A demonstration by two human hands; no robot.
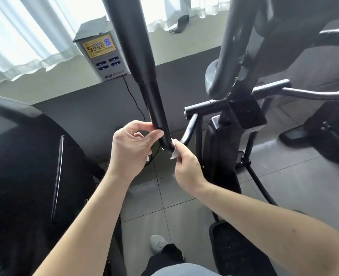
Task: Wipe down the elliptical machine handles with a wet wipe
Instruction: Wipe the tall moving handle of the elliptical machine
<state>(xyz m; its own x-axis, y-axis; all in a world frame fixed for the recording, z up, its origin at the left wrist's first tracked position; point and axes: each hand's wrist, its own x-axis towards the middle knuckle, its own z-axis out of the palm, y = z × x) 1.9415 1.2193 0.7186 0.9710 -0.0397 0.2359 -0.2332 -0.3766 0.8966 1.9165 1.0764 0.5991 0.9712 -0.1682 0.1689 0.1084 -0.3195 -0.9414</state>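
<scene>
A long black elliptical handle [136,56] slants down from the top centre to between my hands. My left hand [131,150] pinches the lower part of the handle from the left, thumb and fingertips on the tube, with a bit of white showing under its fingers. My right hand [186,168] grips a white wet wipe [174,151], which is pressed against the right side of the handle's lower end. A second black handle [230,46] rises at the upper right.
The elliptical's black frame and crossbar [210,106] stand right of my hands, a pedal [234,248] below. A dark rounded machine housing [25,176] fills the left. A grey charging station [103,54] with a cable sits on the window ledge. My shoe [157,243] rests on the tiled floor.
</scene>
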